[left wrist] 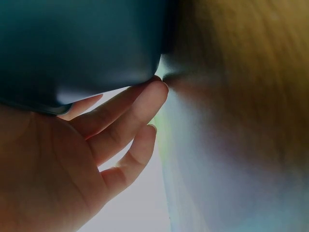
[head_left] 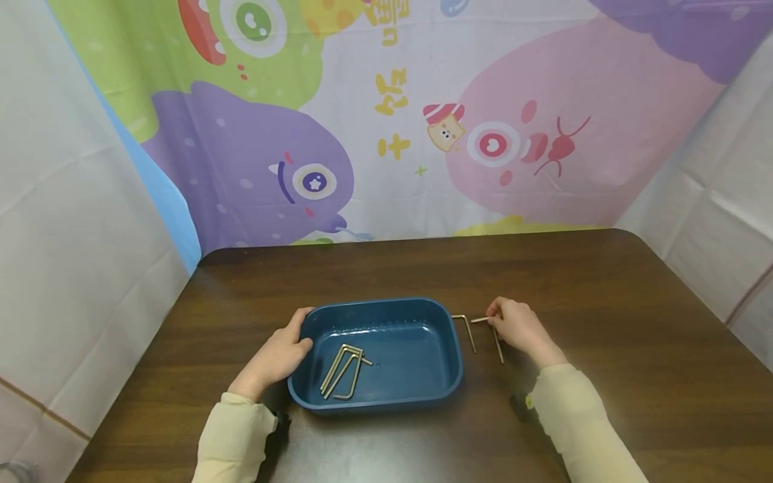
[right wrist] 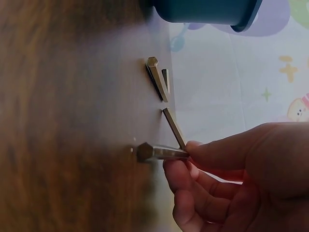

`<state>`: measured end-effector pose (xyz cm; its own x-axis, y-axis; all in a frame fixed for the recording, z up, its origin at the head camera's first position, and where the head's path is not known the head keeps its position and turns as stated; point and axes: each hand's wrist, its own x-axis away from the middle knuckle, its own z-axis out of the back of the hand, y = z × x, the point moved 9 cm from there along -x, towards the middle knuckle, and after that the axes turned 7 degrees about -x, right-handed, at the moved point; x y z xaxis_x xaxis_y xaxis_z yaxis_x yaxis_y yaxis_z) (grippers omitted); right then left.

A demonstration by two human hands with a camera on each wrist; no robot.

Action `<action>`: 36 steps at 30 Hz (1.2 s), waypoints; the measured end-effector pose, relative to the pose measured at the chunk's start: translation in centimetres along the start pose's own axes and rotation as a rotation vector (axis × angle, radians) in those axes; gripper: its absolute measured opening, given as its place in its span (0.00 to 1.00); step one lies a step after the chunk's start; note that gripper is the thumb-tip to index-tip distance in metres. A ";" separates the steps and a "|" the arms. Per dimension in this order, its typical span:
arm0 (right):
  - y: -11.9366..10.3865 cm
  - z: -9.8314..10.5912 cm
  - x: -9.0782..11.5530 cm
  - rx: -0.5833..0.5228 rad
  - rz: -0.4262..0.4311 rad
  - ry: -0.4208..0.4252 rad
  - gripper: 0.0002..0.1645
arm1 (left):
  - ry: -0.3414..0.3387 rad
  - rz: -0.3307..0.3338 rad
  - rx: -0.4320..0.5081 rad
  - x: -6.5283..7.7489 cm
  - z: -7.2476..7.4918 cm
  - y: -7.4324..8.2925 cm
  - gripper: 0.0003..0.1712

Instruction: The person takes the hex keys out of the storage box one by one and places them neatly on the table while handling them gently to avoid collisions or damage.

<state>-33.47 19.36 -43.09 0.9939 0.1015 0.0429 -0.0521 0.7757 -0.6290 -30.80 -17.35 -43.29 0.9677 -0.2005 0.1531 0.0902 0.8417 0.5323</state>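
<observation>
A blue rectangular tray (head_left: 417, 365) stands on the table, with several brass-coloured hex keys (head_left: 336, 369) lying in its left half. At the tray's left end my left hand (head_left: 272, 359) grips the wall, thumb at the rim; in the left wrist view its fingers (left wrist: 149, 99) lie against the outside. Right of the tray, my right hand (head_left: 519, 325) pinches an L-shaped hex key (head_left: 498, 349) near its bend, between thumb and fingers. The right wrist view shows this key's hexagonal end (right wrist: 145, 152) close to the tabletop. Between that hand and the tray lies another hex key (head_left: 468, 332).
Brown wood table (head_left: 634, 335) surrounds the tray. Behind its far edge hangs a cartoon-printed curtain (head_left: 386, 194). White cloth panels (head_left: 90, 221) hang at both sides.
</observation>
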 end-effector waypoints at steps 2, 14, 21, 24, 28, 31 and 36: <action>0.1 -0.1 0.0 -0.004 -0.009 -0.006 0.06 | -0.002 0.001 -0.001 0.0 0.0 0.0 0.29; 0.1 -0.2 0.0 0.009 -0.017 -0.014 0.06 | -0.006 0.002 0.007 0.0 0.1 -0.1 0.29; 0.3 -0.1 -0.2 0.021 -0.010 -0.007 0.08 | -0.009 0.006 0.006 0.0 0.1 0.0 0.29; 0.3 -0.1 -0.2 0.022 -0.011 -0.010 0.10 | -0.008 0.008 0.007 0.0 0.0 0.0 0.29; 0.2 0.0 -0.1 0.023 -0.009 -0.010 0.10 | -0.005 0.002 0.006 0.0 0.1 0.0 0.29; 0.1 0.0 0.0 0.028 -0.007 -0.008 0.10 | -0.004 -0.006 0.005 0.0 0.1 0.1 0.29; 0.1 -0.1 -0.1 0.030 0.000 -0.011 0.09 | -0.005 -0.007 0.015 0.0 0.1 0.1 0.28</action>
<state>-33.56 19.39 -43.20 0.9928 0.1082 0.0513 -0.0552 0.7938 -0.6057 -30.79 -17.37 -43.14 0.9659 -0.2087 0.1533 0.0933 0.8328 0.5457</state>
